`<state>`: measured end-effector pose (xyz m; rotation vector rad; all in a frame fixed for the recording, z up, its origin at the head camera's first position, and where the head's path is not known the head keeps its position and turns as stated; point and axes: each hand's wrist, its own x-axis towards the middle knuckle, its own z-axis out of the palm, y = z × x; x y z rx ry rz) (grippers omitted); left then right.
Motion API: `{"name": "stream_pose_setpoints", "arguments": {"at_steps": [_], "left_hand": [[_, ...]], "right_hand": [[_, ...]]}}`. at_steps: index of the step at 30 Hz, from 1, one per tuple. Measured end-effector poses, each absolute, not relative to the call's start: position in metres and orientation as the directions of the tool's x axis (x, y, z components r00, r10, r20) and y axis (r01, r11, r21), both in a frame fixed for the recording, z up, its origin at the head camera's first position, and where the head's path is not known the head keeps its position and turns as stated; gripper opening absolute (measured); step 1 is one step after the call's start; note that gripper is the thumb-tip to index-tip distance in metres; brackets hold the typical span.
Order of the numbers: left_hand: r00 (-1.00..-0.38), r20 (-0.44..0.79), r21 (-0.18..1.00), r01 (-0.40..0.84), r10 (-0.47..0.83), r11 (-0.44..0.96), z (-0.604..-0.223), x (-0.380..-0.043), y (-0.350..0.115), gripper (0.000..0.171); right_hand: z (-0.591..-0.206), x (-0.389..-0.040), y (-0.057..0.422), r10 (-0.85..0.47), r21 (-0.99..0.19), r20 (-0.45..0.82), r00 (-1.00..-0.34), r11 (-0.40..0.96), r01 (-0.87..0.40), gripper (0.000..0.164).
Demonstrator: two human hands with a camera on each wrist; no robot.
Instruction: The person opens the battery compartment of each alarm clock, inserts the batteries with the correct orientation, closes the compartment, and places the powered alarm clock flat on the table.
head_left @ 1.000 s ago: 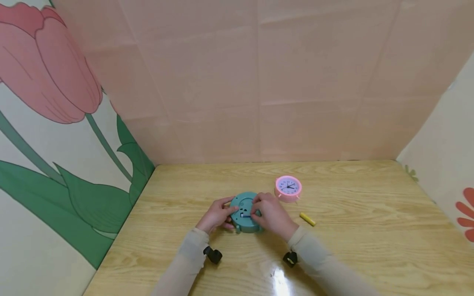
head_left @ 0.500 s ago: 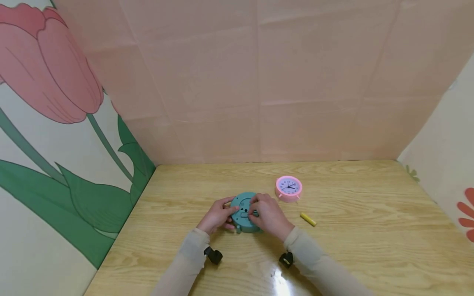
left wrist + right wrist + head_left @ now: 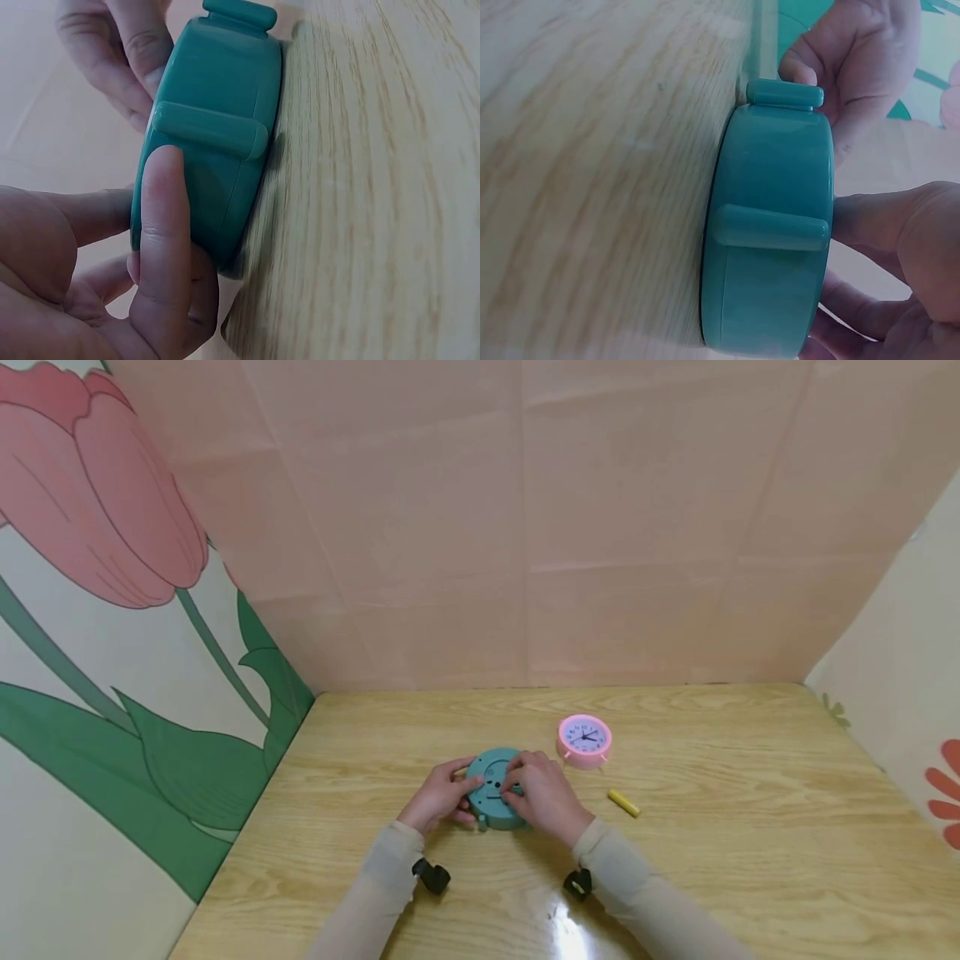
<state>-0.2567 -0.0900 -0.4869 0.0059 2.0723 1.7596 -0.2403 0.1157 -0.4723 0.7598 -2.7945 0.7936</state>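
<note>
A round teal alarm clock (image 3: 491, 766) lies with its back facing up on the table, two stubby feet on its near side. My left hand (image 3: 442, 797) grips its left edge, thumb on the back and fingers around the rim; the left wrist view shows one finger along the teal side wall (image 3: 214, 82). Over the right half of the back, my right hand (image 3: 547, 797) has its thumb and index fingertips close together at the narrow battery slot (image 3: 493, 797). I cannot tell whether those fingertips pinch something small, since they cover that spot.
A pink alarm clock (image 3: 585, 739) lies face up behind and to the right. To the right of my right hand is a yellow battery-like cylinder (image 3: 624, 802). A pink-covered wall (image 3: 525, 568) stands along the back edge of the wooden table (image 3: 750, 827).
My right fingertips have shifted slightly left along the battery slot, where a wider opening showed earlier and a narrow dark line shows now. The left hand and teal clock have stayed put.
</note>
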Motion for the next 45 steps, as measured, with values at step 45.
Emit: {"name": "stream_pose_setpoints", "arguments": {"at_steps": [45], "left_hand": [[-0.913, -0.302, 0.943, -0.246, 0.273, 0.222, -0.4825, -0.2517, -0.0835, 0.068]], "right_hand": [[-0.4730, -0.2432, 0.1157, -0.329, -0.627, 0.117, -0.937, 0.707, -0.327, 0.012]]}}
